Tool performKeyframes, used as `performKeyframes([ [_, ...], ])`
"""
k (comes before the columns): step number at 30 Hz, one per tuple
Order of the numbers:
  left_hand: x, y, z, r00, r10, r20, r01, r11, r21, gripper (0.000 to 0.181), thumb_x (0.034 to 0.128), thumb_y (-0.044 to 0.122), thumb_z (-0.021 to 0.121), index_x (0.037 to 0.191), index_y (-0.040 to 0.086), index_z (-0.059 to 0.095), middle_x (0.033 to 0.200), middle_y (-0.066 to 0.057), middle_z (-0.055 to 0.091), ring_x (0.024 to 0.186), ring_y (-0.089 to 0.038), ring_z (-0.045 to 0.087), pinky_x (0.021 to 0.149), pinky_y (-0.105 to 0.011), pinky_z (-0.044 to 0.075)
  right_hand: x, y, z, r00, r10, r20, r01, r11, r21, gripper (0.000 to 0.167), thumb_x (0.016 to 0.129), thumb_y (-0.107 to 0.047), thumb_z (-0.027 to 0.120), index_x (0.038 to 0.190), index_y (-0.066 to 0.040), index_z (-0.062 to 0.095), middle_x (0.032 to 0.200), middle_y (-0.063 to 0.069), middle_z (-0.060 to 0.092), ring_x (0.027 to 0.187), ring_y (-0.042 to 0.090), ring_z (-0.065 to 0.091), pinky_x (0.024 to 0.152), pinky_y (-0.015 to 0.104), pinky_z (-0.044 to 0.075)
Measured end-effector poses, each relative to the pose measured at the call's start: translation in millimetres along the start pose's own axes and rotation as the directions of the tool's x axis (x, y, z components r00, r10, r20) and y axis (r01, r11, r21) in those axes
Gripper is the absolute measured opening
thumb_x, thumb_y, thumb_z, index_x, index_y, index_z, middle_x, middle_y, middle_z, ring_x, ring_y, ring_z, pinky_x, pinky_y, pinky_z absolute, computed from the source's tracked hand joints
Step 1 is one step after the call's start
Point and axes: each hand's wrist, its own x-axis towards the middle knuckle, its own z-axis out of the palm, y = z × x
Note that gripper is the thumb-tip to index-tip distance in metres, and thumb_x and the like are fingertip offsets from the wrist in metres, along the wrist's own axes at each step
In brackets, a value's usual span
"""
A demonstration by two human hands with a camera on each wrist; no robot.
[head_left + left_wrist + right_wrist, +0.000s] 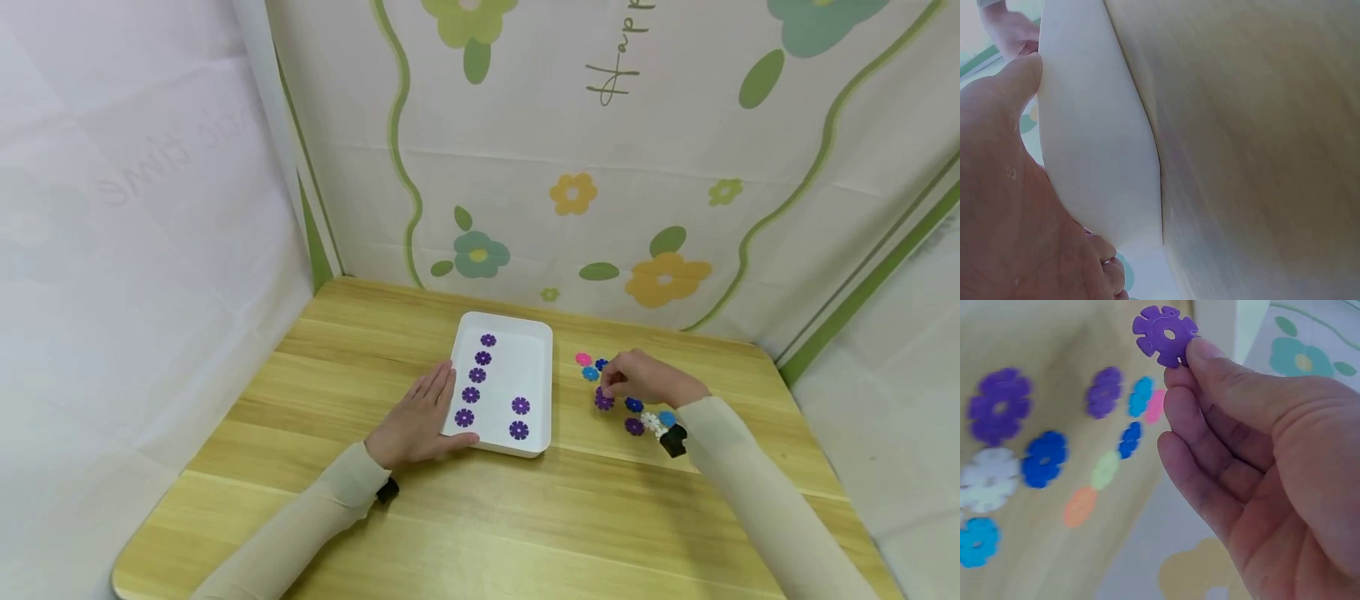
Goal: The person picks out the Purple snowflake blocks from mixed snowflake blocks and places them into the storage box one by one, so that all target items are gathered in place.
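Pale cloth walls (525, 125) printed with green vines (393, 125) and orange and teal flowers (647, 287) border a wood-grained table (525, 525) under soft light.

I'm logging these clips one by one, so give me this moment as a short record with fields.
Left hand: rests on the rim of a white, rectangular tray
Right hand: pinches a purple, notched, plastic-looking disc
In tray: seven purple discs, five in a left column, two at right
Beside tray: loose discs in purple, blue, white, pink, green and orange
Surface: wood-grain table
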Motion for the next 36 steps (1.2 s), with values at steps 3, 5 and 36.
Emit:
performKeyframes([
  [3,-0.1,0.3,-0.4,1.0,-0.004,0.002,0.004,1.0,0.003,0.117,0.0972,0.079,0.047,0.167,-0.006,0.008,0.177,-0.022,-0.002,0.166,-0.037,0.005,0.134,-0.055,0.016,9.3,-12.0,-9.7,1.0,-0.024,0.001,0.024,1.0,-0.016,0.02,0.104,-0.007,0.066,0.085,-0.006,0.072,0.076,0.0,0.067,0.062,0.006,0.05,0.063,0.022,0.048],
  [5,0.0,0.4,-0.6,1.0,-0.005,0.001,0.005,1.0,0.003,0.117,0.097,0.079,0.048,0.167,-0.006,0.008,0.177,-0.022,-0.001,0.166,-0.037,0.005,0.134,-0.055,0.016,16.1,-20.0,-15.4,0.999,-0.049,0.0,0.049,0.998,-0.033,0.021,0.104,-0.006,0.065,0.084,-0.005,0.071,0.073,-0.002,0.062,0.061,0.006,0.047,0.063,0.022,0.045],
  [36,-0.4,1.3,-1.4,1.0,-0.006,-0.002,0.006,1.0,0.02,0.117,0.0968,0.08,0.048,0.166,-0.007,0.009,0.177,-0.023,0.002,0.166,-0.038,0.008,0.134,-0.054,0.018,121.0,-68.9,13.8,0.996,-0.089,0.011,0.089,0.987,-0.136,0.016,0.103,-0.011,0.068,0.09,-0.009,0.076,0.086,0.002,0.071,0.084,0.015,0.057,0.087,0.036,0.05],
])
